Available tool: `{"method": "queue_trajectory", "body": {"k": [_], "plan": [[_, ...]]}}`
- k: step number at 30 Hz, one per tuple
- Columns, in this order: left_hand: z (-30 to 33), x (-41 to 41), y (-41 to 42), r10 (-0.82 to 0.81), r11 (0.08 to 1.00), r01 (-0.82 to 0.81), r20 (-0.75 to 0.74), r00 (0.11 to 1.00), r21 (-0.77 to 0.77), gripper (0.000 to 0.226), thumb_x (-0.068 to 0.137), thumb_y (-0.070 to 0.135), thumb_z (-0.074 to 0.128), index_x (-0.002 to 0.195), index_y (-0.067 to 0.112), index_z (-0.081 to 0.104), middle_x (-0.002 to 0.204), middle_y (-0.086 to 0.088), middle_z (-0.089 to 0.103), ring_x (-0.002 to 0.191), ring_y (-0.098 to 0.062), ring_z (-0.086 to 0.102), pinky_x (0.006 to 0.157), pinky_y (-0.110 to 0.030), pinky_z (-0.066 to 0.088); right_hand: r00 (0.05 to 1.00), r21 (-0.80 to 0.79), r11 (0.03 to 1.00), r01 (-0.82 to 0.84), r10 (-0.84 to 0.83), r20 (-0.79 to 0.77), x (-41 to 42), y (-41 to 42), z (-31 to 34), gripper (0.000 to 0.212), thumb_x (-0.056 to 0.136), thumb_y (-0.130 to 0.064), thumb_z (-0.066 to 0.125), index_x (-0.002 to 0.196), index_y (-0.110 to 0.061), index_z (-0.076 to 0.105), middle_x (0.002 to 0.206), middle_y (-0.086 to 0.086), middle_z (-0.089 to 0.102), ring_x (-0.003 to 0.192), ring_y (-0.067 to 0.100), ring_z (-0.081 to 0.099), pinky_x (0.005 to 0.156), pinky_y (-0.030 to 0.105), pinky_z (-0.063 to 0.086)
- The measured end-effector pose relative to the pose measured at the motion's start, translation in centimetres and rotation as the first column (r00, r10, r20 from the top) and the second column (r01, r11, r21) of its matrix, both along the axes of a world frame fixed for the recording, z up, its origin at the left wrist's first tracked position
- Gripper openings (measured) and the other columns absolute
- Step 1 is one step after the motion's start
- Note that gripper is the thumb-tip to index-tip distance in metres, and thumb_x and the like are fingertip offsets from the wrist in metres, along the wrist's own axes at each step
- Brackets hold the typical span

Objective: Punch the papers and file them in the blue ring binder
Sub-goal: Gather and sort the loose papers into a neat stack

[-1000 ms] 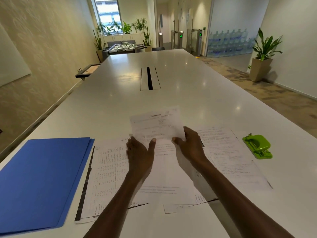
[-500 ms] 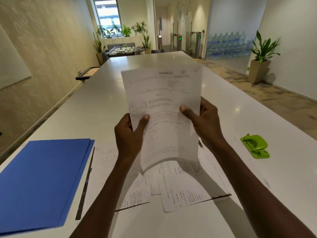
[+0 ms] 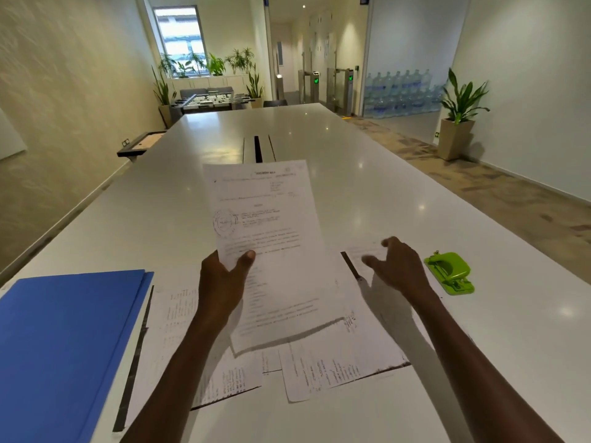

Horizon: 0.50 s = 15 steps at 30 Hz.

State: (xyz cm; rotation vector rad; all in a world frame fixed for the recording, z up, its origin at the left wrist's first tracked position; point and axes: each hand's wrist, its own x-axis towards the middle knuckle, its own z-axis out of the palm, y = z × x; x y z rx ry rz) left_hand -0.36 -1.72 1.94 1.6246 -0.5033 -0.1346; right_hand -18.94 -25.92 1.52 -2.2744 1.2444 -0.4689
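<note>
Left hand (image 3: 224,282) pinches a printed sheet (image 3: 271,238) by its left edge, thumb on the front, and holds it up tilted above loose papers (image 3: 339,369) on the white table (image 3: 479,362). Right hand (image 3: 399,266), half a second ago also gripping the sheet, has let go; it hovers empty, fingers loosely spread, near the green hole punch (image 3: 451,271) to its right. Closed blue binder (image 3: 64,346) lies left of the left hand.

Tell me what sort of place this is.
Probably an office meeting room: a long white table with a cable slot, entry turnstiles down the hall, and stacked water bottles behind glass.
</note>
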Motion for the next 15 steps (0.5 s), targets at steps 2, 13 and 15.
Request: {"method": "queue_trajectory", "body": {"k": [2,13,15], "plan": [[-0.9,0.0,0.2,-0.027,0.999,0.027,-0.037,0.999,0.018,0.021,0.088,0.026,0.071,0.107,0.031,0.066,0.089,0.022,0.068,0.078,0.004,0.066,0.058,-0.010,0.049,0.955,-0.096,0.994,0.049,-0.075,-0.285,-1.4,-0.7,-1.0,0.075,0.083,-0.051,0.064,0.130,0.002,0.040,0.128,0.026,0.051,0.119,0.040,0.048,0.094,0.041,0.042],[-3.0,-0.2,0.2,-0.087,0.991,0.100,-0.129,0.988,0.093,0.031,0.089,0.023,0.070,0.119,0.023,0.065,0.096,0.015,0.069,0.085,-0.002,0.066,0.061,-0.015,0.049,0.859,-0.144,0.978,0.150,-0.201,-0.471,-2.4,-0.9,-2.6,0.099,0.063,-0.074,0.067,0.123,0.001,0.043,0.126,0.025,0.049,0.120,0.041,0.044,0.091,0.044,0.044],[-3.2,-0.1,0.2,-0.087,0.988,0.103,-0.136,0.987,0.116,0.029,0.089,0.024,0.070,0.118,0.022,0.066,0.094,0.016,0.069,0.083,-0.002,0.066,0.060,-0.016,0.049,0.851,-0.130,0.986,0.102,-0.154,-0.502,-2.0,-1.5,-2.5,0.096,0.064,-0.073,0.068,0.122,0.001,0.048,0.123,0.021,0.053,0.117,0.041,0.048,0.092,0.044,0.045]]}}
